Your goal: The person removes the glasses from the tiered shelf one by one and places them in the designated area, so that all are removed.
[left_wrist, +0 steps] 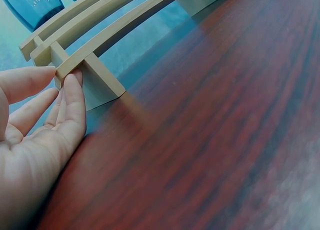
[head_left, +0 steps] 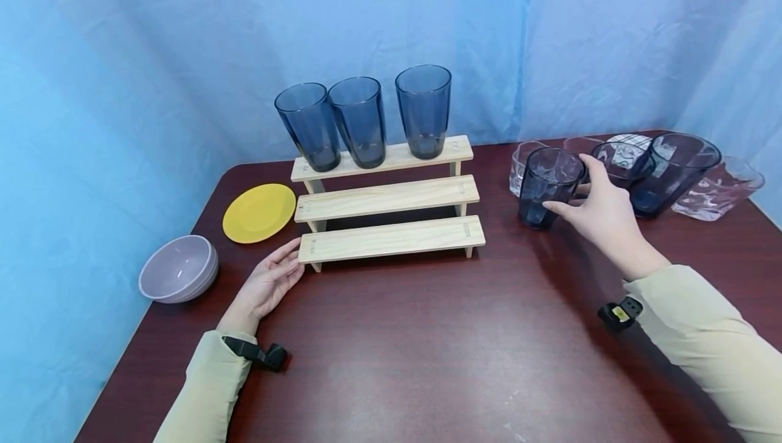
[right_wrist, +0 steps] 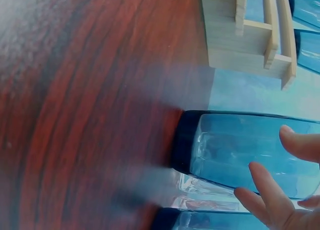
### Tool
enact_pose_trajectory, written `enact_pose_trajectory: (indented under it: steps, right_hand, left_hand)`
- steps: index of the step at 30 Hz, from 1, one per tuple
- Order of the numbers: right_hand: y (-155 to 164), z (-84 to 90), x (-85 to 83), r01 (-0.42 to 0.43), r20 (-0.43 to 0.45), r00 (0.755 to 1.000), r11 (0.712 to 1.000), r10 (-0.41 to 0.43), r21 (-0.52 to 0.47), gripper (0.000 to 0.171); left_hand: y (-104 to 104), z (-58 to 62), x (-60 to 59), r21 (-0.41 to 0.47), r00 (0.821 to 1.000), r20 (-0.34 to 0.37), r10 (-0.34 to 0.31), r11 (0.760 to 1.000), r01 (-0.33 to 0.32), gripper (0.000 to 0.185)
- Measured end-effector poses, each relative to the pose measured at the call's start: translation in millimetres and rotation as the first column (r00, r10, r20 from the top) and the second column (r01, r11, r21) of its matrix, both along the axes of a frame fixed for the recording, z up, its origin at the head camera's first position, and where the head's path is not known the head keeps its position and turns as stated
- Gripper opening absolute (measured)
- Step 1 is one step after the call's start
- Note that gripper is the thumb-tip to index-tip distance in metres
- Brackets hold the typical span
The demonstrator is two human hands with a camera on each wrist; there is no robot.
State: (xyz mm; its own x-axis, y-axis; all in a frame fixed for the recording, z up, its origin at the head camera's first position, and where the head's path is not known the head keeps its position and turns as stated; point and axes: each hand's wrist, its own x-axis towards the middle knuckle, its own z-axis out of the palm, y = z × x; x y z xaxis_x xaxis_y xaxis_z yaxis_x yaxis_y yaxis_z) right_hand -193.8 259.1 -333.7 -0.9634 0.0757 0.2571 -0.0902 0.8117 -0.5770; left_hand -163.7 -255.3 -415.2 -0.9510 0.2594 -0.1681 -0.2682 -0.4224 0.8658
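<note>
My left hand [head_left: 273, 283] pinches the left end of the lowest step of a three-tier wooden rack [head_left: 391, 241]; in the left wrist view the thumb lies at the board's edge, with fingertips [left_wrist: 74, 85] under it. Three tall dark-blue glasses stand upright on the top tier, one glass [head_left: 425, 114] apart from the left pair. Off to the right, my right hand [head_left: 601, 209] grips another dark-blue glass [head_left: 540, 188], thumb on the near side and fingers round the right side. This glass [right_wrist: 235, 150] has its base at the tabletop in the right wrist view.
Behind and right of the held glass are more blue glasses, including a large one [head_left: 675, 171], and wavy clear glasses [head_left: 711, 192]. A yellow plate [head_left: 259, 213] and a stack of lilac bowls [head_left: 179, 270] sit left of the rack. Blue curtains surround the dark wooden table [head_left: 427, 348].
</note>
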Motion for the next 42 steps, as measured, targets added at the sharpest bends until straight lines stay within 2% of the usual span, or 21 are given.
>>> enact_pose_trajectory:
  steps: [5, 11, 15, 19, 23, 27, 32, 35, 39, 42]
  right_hand:
    - [2, 8.0, 3.3, 0.019, 0.018, 1.000, 1.000, -0.018, -0.018, 0.093]
    - [4, 19.4, 7.0, 0.032, -0.014, 0.999, 0.998, -0.032, -0.049, 0.090]
    - [3, 27.9, 9.5, 0.046, -0.101, 0.994, 0.997, -0.052, -0.056, 0.082]
    - [-3, 33.8, 10.0, 0.036, -0.228, 0.972, 0.995, -0.056, -0.090, 0.071]
    - [-16, 39.6, 7.4, -0.030, -0.327, 0.945, 0.992, -0.013, -0.124, 0.067]
    - [-34, 48.0, -1.2, -0.099, -0.368, 0.929, 0.981, 0.032, -0.165, 0.066]
    - [-59, 58.1, -14.6, -0.177, -0.372, 0.923, 0.965, 0.096, -0.191, 0.070]
    - [-73, 62.2, -22.4, -0.221, -0.345, 0.928, 0.953, 0.140, -0.207, 0.072]
    - [-89, 67.0, -33.6, -0.243, -0.224, 0.957, 0.930, 0.184, -0.275, 0.078]
    - [-100, 70.2, -43.6, -0.240, -0.117, 0.970, 0.910, 0.212, -0.338, 0.085]
  left_hand:
    - [0, -0.1, 1.0, 0.006, 1.000, -0.004, 0.002, 1.000, -0.002, 0.058]
    - [-1, -1.5, 0.6, 0.033, 1.000, -0.020, -0.007, 0.999, 0.007, 0.052]
    - [-1, -3.2, 0.6, 0.080, 0.998, -0.055, -0.024, 0.996, 0.029, 0.041]
    - [-1, -3.3, 1.0, 0.086, 0.998, -0.058, -0.023, 0.996, 0.028, 0.040]
    - [0, -0.9, 0.6, 0.033, 0.999, -0.041, -0.011, 0.999, 0.012, 0.054]
    - [1, 0.5, 0.0, 0.010, 1.000, -0.022, -0.002, 1.000, 0.002, 0.062]
    - [1, -1.2, 0.5, 0.043, 1.000, -0.015, 0.004, 0.999, -0.003, 0.046]
    - [1, -1.3, 0.9, 0.042, 1.000, -0.021, 0.004, 0.999, -0.004, 0.046]
    - [1, -0.5, 0.9, 0.019, 1.000, -0.026, 0.005, 1.000, -0.005, 0.056]
    - [0, -0.7, 1.4, 0.022, 1.000, -0.020, 0.002, 1.000, -0.002, 0.057]
